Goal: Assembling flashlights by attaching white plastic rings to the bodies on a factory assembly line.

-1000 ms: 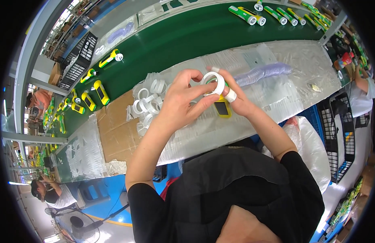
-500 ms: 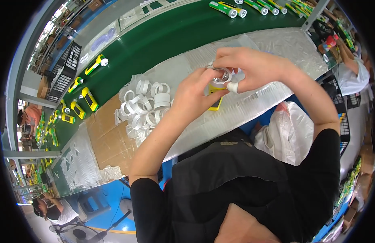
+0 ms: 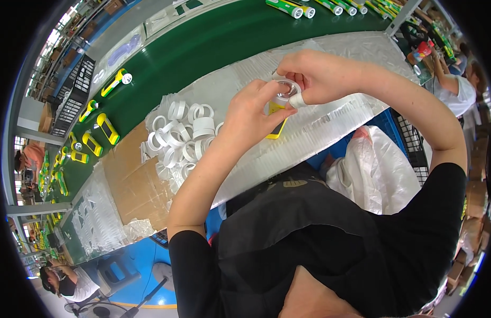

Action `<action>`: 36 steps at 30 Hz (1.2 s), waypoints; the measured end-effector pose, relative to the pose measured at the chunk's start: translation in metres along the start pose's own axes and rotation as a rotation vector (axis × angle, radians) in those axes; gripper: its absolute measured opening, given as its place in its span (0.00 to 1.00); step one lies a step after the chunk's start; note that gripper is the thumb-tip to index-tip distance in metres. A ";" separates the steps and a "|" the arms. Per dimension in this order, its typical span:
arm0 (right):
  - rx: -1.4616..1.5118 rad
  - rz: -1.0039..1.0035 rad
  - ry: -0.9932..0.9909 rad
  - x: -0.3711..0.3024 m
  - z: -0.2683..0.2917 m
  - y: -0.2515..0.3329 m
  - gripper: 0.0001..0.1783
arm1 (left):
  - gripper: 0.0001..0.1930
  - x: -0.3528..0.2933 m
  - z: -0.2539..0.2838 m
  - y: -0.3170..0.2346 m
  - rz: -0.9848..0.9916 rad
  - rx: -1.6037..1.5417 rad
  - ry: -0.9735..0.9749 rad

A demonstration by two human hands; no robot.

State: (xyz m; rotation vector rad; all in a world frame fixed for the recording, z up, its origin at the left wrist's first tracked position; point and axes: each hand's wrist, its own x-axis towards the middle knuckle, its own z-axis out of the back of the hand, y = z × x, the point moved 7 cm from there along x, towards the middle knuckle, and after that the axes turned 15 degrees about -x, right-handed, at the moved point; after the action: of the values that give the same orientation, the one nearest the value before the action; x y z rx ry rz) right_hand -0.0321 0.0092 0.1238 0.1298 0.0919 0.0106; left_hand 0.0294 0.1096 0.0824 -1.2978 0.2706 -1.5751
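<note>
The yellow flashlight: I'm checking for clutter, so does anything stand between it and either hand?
Nothing visible does: the left hand and right hand meet around the white ring at the head end of the yellow flashlight. The pile of white rings lies left of the left hand, out of the way.

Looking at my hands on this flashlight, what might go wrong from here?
The white ring at the head of the flashlight might tilt or slip between your left hand and right hand. The white wrap on its thumb might snag the ring. Your left forearm, near the loose white rings, might scatter some.
</note>
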 end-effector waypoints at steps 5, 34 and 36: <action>0.017 -0.272 -0.055 0.006 -0.005 -0.012 0.20 | 0.19 0.007 0.003 0.008 0.032 0.090 -0.094; -0.084 -0.040 -0.751 0.030 0.001 -0.001 0.24 | 0.27 0.003 0.043 0.046 0.535 -0.461 0.149; 0.037 -0.267 -0.648 0.080 -0.031 -0.047 0.16 | 0.30 0.016 0.067 0.091 0.703 -0.244 0.159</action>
State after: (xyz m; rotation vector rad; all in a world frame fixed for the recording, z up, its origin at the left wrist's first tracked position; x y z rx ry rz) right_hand 0.0450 -0.0319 0.0795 0.1516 -0.5382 -0.2985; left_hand 0.1373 0.0835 0.0540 -1.0837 0.9347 -1.0544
